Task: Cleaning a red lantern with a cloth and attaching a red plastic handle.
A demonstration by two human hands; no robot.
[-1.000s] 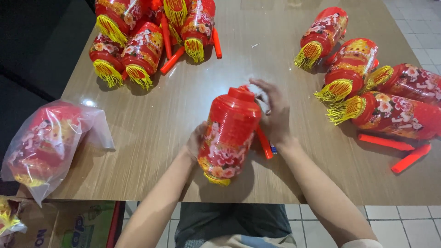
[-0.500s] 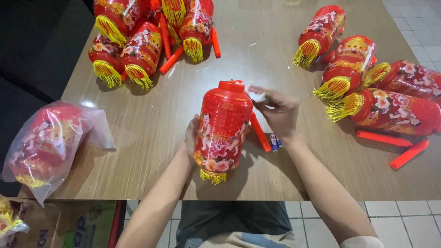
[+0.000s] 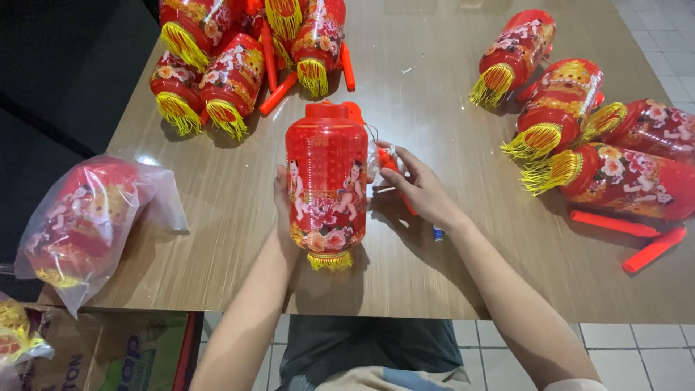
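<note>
A red cylindrical lantern (image 3: 327,185) with printed flowers, figures and a yellow fringe at its bottom is held over the wooden table (image 3: 427,116). My left hand (image 3: 281,194) grips it from behind on its left side. My right hand (image 3: 418,190) is beside it on the right, fingers pinching a small orange piece (image 3: 387,162) tied to the lantern's thin cord. An orange stick (image 3: 404,203) lies partly hidden under that hand, with a small blue item (image 3: 438,234) near the wrist.
Several finished lanterns (image 3: 239,51) with orange sticks lie at the back left, and several more lanterns (image 3: 594,145) at the right. Two loose orange sticks (image 3: 630,235) sit near the right edge. A bagged lantern (image 3: 79,217) rests at the left corner above a cardboard box (image 3: 108,355).
The lantern has been turned from tilted to nearly upright and shifted slightly left. My right hand moved down off its top and now pinches the small orange piece beside it.
</note>
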